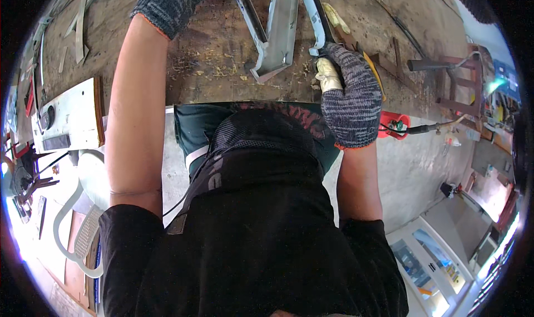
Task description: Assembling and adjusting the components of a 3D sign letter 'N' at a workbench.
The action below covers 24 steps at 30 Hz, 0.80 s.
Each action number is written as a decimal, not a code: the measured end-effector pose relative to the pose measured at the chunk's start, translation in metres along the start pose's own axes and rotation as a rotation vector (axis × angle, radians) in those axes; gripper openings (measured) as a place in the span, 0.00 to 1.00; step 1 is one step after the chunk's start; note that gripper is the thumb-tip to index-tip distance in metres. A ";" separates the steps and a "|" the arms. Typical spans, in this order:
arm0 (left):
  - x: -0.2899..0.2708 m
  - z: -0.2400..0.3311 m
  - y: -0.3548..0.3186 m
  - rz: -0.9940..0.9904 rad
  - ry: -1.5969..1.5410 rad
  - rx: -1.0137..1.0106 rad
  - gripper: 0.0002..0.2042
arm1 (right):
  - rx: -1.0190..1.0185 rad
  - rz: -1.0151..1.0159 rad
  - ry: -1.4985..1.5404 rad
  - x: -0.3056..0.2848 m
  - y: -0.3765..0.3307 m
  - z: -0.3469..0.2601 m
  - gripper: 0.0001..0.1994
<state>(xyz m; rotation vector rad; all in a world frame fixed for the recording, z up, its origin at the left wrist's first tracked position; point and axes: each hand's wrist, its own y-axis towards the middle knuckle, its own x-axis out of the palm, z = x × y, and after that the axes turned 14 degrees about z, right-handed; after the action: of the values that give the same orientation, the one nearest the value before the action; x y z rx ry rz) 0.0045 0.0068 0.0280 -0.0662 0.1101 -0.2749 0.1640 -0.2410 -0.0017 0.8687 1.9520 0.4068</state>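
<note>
My left hand [169, 8], in a grey knitted glove with an orange cuff, reaches to the top edge of the view. Its fingers are mostly cut off there, so their hold is hidden. My right hand [356, 97] wears a matching glove, its thumb wrapped in a pale yellowish covering. Its fingers are curled at the near end of a metal bar [316, 19] with printed film on it, and appear closed on it. Left of that bar lies an angled silvery metal piece [275, 50], its two arms spreading away from me on the wooden workbench [217, 77].
Pale crumbs and shavings are scattered over the bench. A yellowish glove-like scrap [336, 17] lies beyond my right hand. Metal strips [80, 25] lie far left. On the right are a red container [394, 125], a cabled torch-like tool [420, 129] and a rusty frame [459, 83]. A plastic chair [78, 228] stands left.
</note>
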 end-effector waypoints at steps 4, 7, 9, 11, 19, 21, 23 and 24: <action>0.007 -0.026 0.017 0.081 -0.074 0.011 0.15 | 0.046 -0.035 -0.032 -0.001 -0.006 -0.004 0.12; 0.013 -0.014 0.022 -0.047 0.189 0.033 0.17 | 0.058 0.028 0.045 -0.002 -0.007 0.002 0.12; 0.014 -0.019 0.025 -0.050 0.168 0.058 0.17 | 0.063 0.099 0.129 -0.001 -0.009 0.009 0.12; 0.015 -0.023 0.027 -0.055 0.145 0.085 0.17 | -0.016 0.210 -0.098 -0.005 -0.012 0.019 0.13; 0.005 -0.040 0.023 0.051 -0.017 0.216 0.12 | -0.161 0.198 -0.243 -0.002 -0.010 0.038 0.14; 0.005 -0.043 0.023 0.053 -0.052 0.217 0.12 | -0.128 0.216 -0.197 -0.001 -0.009 0.035 0.14; 0.006 -0.044 0.024 0.049 -0.091 0.216 0.12 | -0.095 0.234 -0.155 -0.002 -0.011 0.037 0.14; 0.007 -0.044 0.024 0.047 -0.088 0.221 0.12 | -0.084 0.265 -0.079 -0.003 -0.014 0.039 0.14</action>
<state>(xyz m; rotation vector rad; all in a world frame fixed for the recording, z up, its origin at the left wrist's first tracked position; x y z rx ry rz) 0.0125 0.0260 -0.0182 0.1434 -0.0062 -0.2353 0.1928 -0.2550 -0.0282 1.0767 1.7403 0.5959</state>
